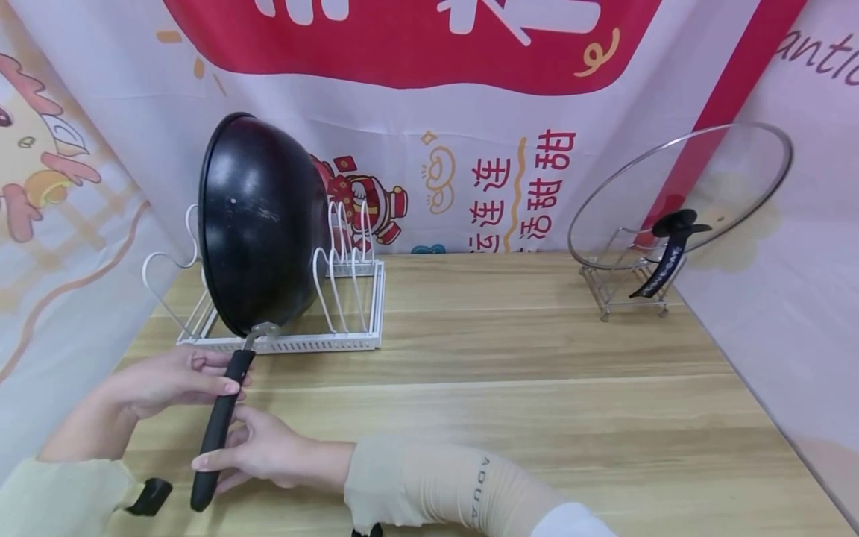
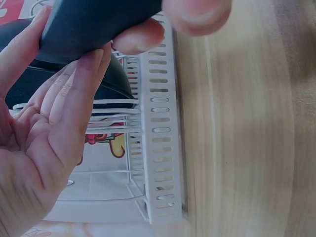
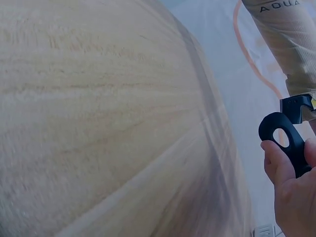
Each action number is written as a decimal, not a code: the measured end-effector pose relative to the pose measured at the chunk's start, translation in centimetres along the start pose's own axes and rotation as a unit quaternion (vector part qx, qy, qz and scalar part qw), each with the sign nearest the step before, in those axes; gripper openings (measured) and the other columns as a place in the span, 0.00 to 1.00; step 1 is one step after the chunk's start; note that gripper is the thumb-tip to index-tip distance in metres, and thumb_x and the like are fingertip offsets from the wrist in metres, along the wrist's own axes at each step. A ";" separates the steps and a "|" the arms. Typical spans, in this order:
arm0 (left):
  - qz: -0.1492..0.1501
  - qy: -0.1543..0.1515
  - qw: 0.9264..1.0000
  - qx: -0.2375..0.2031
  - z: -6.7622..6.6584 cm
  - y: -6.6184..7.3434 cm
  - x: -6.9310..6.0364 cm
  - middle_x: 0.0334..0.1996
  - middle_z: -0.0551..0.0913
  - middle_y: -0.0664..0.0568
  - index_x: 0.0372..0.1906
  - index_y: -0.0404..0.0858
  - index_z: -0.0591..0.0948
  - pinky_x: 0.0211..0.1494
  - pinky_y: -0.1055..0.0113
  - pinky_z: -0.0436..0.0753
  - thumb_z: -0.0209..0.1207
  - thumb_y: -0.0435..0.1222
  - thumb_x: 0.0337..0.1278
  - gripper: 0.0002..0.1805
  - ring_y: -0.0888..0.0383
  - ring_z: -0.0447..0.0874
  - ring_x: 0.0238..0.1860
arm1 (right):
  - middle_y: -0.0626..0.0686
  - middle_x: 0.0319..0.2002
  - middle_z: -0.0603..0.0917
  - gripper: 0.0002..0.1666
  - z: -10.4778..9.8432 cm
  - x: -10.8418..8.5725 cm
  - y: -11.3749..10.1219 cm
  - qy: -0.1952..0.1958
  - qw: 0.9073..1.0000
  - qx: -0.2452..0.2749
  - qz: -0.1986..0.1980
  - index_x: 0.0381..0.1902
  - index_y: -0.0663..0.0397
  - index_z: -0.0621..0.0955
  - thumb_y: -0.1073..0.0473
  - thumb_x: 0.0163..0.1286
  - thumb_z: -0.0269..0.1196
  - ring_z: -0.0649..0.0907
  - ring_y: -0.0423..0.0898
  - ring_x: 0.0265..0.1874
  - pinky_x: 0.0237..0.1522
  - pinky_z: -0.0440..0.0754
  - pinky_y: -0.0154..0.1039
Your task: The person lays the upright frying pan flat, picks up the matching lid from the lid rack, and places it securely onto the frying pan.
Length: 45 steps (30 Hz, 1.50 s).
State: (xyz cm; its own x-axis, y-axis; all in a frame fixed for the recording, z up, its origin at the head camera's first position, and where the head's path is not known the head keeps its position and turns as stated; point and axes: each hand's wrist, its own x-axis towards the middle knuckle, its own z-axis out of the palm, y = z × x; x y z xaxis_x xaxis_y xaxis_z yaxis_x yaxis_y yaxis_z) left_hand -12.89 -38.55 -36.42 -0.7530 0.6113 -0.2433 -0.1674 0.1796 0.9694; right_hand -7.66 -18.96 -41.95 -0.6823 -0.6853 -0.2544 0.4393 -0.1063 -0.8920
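Observation:
A black wok stands on its side in a white wire rack, its underside turned to the right and its handle reaching toward the front edge. My left hand grips the upper part of that handle, near the metal joint. Lower down, my right hand pinches the handle between thumb and fingers. In the left wrist view the left hand is around the dark handle. The right wrist view shows the right hand on the handle's holed end.
At the back right a glass lid with a black knob leans in a small metal stand. The wooden table spreads between the rack and the stand. Printed cloth hangs behind and at both sides.

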 end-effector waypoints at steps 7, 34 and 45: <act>0.012 -0.002 1.000 0.012 0.0 0.9 0.3 0.48 0.89 0.52 0.52 0.45 0.86 0.55 0.68 0.84 0.51 0.21 0.72 0.20 0.59 0.87 0.51 | 0.51 0.25 0.82 0.22 -0.3 0.0 -0.7 -0.005 1.000 -0.013 -0.009 0.46 0.50 0.76 0.80 0.65 0.64 0.88 0.67 0.36 0.29 0.90 0.47; 0.026 0.034 0.999 0.019 0.7 2.3 0.2 0.45 0.90 0.52 0.50 0.49 0.88 0.52 0.70 0.84 0.53 0.21 0.71 0.22 0.60 0.88 0.49 | 0.51 0.25 0.81 0.18 -0.5 -0.8 -2.7 -0.004 0.998 -0.064 -0.011 0.40 0.54 0.74 0.79 0.65 0.65 0.88 0.53 0.25 0.24 0.88 0.41; 0.024 0.033 0.999 0.015 0.9 3.3 0.0 0.46 0.90 0.51 0.51 0.48 0.88 0.53 0.70 0.84 0.51 0.21 0.71 0.23 0.60 0.87 0.50 | 0.52 0.25 0.82 0.17 -0.6 -1.4 -3.8 -0.016 0.997 -0.070 -0.007 0.40 0.54 0.75 0.79 0.65 0.65 0.88 0.55 0.25 0.25 0.88 0.43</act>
State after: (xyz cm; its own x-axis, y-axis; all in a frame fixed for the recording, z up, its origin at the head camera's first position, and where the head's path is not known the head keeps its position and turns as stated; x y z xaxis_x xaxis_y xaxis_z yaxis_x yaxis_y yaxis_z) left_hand -12.85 -37.24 -33.22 -0.8004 0.5678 -0.1923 -0.1109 0.1751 0.9783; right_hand -8.74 -17.20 -38.40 -0.6675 -0.7074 -0.2324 0.3429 -0.0149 -0.9393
